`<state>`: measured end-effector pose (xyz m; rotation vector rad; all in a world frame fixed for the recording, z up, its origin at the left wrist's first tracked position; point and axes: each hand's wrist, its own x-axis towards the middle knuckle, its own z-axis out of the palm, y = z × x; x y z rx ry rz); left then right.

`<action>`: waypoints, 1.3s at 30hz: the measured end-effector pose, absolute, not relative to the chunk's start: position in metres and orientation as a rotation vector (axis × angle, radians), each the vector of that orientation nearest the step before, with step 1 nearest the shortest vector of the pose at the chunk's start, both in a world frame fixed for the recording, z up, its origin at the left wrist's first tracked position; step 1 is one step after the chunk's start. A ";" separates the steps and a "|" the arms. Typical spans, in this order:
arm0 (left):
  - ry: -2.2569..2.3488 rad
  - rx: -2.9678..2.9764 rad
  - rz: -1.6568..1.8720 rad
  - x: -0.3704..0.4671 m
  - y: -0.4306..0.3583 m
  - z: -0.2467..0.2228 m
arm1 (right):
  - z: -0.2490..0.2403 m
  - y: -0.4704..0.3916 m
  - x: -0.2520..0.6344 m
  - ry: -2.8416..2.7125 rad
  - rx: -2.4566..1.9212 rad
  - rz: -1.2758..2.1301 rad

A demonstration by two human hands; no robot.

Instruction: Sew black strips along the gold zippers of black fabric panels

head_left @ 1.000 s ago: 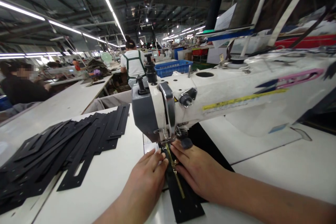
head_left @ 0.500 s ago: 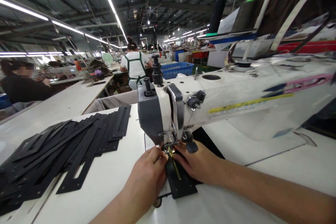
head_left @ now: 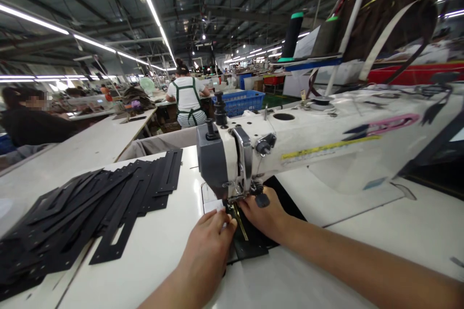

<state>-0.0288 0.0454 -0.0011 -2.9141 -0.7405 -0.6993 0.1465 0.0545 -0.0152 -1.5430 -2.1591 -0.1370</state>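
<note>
Shifted up the frame since the earlier views: near end of black zipper panel [head_left: 250,248], with less gold-toothed zipper [head_left: 241,224] showing. Location: lower centre, on white sewing table [head_left: 145,251], under head of industrial sewing machine [head_left: 308,130]. Left hand [head_left: 208,246]: fingers bent, at panel's left edge; pinching or merely pressing, cannot tell. Right hand [head_left: 266,212]: laid over black material right of zipper, fingertips beside machine's foot; gripping or not, cannot tell. Handling, by judgement: light, thin, fairly flexible, smooth enough to slide; probably stiffer along metal teeth; best held flat by both long margins, fingertips clear of needle. Hard to make out: needle and zipper's far end, behind machine parts; right fingertips, partly covered; wider black sheet [head_left: 286,198] by right hand, joined to panel or loose, cannot tell. Cut off: pile of black slotted strips [head_left: 108,217], at left edge; both forearms [head_left: 337,246], at frame borders.
</note>
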 end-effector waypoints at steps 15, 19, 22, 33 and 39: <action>-1.438 -3.128 -0.565 -0.025 0.029 0.028 | 0.033 0.013 0.163 -2.344 -1.459 0.363; -1.606 -3.093 -0.594 -0.021 0.039 0.027 | 0.047 0.018 0.162 -2.329 -1.538 0.395; -1.335 -3.088 -0.709 -0.023 0.032 0.017 | 0.029 0.001 0.159 -2.332 -1.321 0.283; -0.740 -2.708 -0.711 -0.022 0.016 -0.008 | -0.023 -0.015 0.145 -2.212 -1.039 -0.558; -0.668 -2.662 -0.783 -0.021 0.030 -0.011 | -0.023 -0.006 0.146 -2.216 -1.044 -0.530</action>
